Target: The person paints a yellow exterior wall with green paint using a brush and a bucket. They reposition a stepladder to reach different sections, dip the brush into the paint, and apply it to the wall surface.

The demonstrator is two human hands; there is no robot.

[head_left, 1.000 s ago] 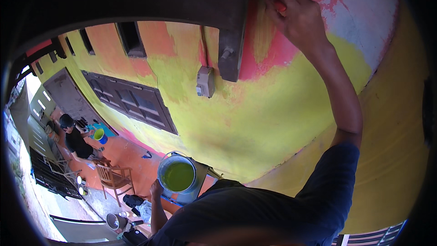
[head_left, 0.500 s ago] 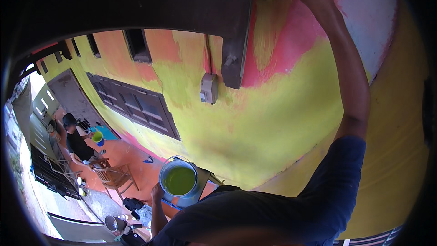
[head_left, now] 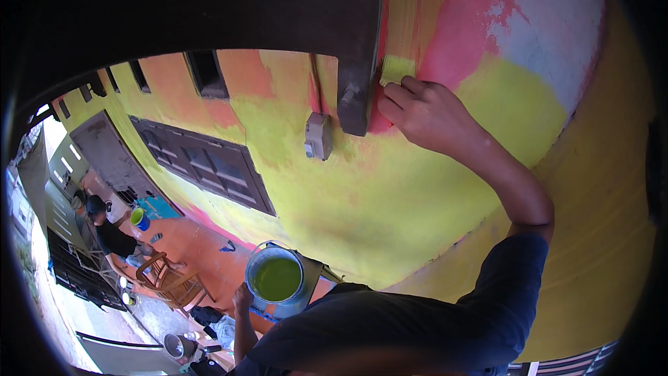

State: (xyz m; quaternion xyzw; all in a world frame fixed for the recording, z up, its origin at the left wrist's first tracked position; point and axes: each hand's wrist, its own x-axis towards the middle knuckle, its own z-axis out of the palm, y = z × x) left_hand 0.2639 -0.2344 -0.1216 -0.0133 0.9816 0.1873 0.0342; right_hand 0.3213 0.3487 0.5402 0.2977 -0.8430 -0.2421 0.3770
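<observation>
My right hand [head_left: 423, 113] is closed round a paintbrush, its handle hidden in my fingers. The brush's flat, yellow-green bristles [head_left: 398, 67] press on the wall [head_left: 445, 188] beside the dark beam [head_left: 355, 101]. Streaks of thin yellow over pink run up from them. Low in the view, my left hand [head_left: 242, 299] grips the side of a paint bucket [head_left: 252, 264], its fingers partly hidden. The bucket holds yellow-green paint and has a raised wire handle. A bluish surface shows under it.
A grey electrical box [head_left: 319, 136] sticks out of the wall below a thin pipe. Farther left is a shuttered window [head_left: 202, 160]. On the orange floor, a person [head_left: 111, 233] holding a small bucket [head_left: 140, 219] stands by a wooden chair [head_left: 170, 282]. Another bucket [head_left: 175, 346] stands lower left.
My right hand has come down from the top edge to beside the beam, drawing the brush down the wall. My left hand stays at the bucket. The other person has shifted slightly left.
</observation>
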